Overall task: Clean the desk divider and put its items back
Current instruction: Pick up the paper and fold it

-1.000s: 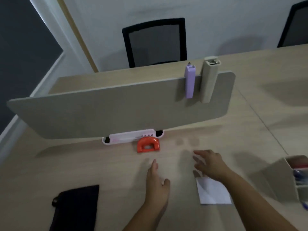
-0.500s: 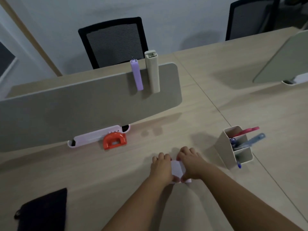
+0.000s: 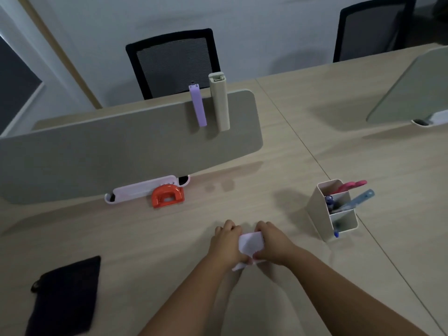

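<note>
Low in the middle of the frame, left hand [image 3: 226,243] and right hand [image 3: 272,244] side by side on the pale wooden desk [image 3: 169,238], both curled closed on a small white tissue [image 3: 249,243] pinched between them — fingers tucked over its far edge, thumbs meeting at its near edge. Across the left and centre, above the hands: grey desk divider [image 3: 121,151], upright on a white base clamp [image 3: 143,189], well apart from the hands. Hung over its top edge toward the right end, a lilac clip-on holder [image 3: 198,106] and, just beside it, a taller beige clip-on holder [image 3: 219,104]. Touching the front of the clamp, an orange tape dispenser [image 3: 167,196]. Right of the hands, near but not touching, a beige pen holder [image 3: 333,209] with pink scissors [image 3: 351,186] and a blue ruler [image 3: 358,200] sticking out. Lower left corner — a black pouch [image 3: 65,297] flat on the desk. Upper right edge, a second divider [image 3: 412,88]. Behind the desk, at the top of the frame, two black mesh chairs [image 3: 173,61].
</note>
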{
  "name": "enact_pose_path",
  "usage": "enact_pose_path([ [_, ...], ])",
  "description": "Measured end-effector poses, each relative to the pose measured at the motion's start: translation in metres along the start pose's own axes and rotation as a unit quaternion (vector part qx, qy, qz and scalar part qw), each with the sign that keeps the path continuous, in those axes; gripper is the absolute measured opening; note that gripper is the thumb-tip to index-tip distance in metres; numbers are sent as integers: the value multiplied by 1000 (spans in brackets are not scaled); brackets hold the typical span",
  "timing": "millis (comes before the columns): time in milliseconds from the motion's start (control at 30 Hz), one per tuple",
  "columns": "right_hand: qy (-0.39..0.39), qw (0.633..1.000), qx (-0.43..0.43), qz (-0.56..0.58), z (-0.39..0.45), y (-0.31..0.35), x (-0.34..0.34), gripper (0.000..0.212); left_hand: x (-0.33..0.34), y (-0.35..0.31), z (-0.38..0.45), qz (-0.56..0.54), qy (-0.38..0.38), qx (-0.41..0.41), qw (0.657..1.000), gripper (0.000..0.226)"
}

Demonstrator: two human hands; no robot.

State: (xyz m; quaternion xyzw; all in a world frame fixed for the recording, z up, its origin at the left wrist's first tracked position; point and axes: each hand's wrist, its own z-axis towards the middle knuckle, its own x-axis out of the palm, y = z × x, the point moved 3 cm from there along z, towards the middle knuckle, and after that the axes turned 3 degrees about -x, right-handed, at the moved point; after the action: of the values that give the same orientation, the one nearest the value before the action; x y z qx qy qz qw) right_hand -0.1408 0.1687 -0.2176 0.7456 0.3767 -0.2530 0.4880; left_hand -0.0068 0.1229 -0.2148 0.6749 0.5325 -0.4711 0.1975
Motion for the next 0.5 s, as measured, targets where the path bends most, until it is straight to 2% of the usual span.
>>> enact_pose_path([
  [133, -35, 996, -65, 52, -20, 1, 2, 16, 4, 16, -27, -157, -46, 41, 986, 35],
  [200, -71, 990, -92, 78, -27, 6, 4, 3, 6, 29, -43, -164, -129, 64, 976, 28],
  [267, -120, 982, -105, 103, -31, 11, 10, 10, 7, 39, -59, -182, -230, 62, 954, 27],
  [300, -136, 977, -112, 120, -32, 17, 14, 11, 8, 44, -68, -197, -272, 51, 941, 29],
  [367, -152, 969, -123, 149, -35, 24, 26, 13, 15, 46, -77, -200, -308, 35, 929, 38],
  [500, -145, 968, -113, 173, -32, 26, 58, 24, 32, 52, -82, -195, -256, -8, 947, 67],
])
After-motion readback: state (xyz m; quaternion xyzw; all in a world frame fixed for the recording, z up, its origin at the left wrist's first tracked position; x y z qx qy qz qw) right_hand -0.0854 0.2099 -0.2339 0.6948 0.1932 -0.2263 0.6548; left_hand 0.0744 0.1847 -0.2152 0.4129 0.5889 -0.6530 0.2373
